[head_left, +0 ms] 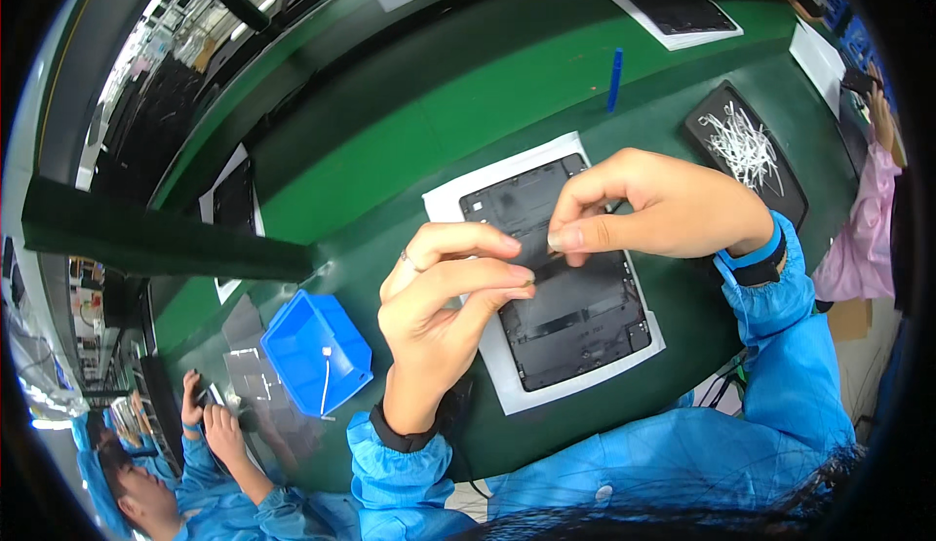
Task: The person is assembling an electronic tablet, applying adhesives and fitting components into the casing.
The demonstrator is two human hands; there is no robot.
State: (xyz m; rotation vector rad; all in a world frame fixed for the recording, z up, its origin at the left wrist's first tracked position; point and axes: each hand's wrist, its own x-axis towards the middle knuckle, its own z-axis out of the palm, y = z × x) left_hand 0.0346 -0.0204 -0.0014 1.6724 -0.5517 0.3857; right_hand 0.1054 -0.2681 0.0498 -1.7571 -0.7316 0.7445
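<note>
Both of my hands are raised over a flat black tablet housing (561, 336), which lies on a white sheet (512, 393) on the green table. My left hand (439, 302) pinches thumb and forefinger together above the housing's left side; whatever lies between the tips is too small to make out. Close by on the right, my right hand (653, 205) also has thumb and fingers pressed together over the housing's upper right part. Between the fingertips of both hands is a narrow gap, and any small piece there cannot be told.
At the right stands a black tray (726, 156) heaped with thin white strips (746, 146). A blue bin (317, 346) holding one white strip sits at the left. A blue pen-like stick (615, 81) and another black panel (678, 7) lie farther back. Co-workers' hands (224, 434) work at lower left.
</note>
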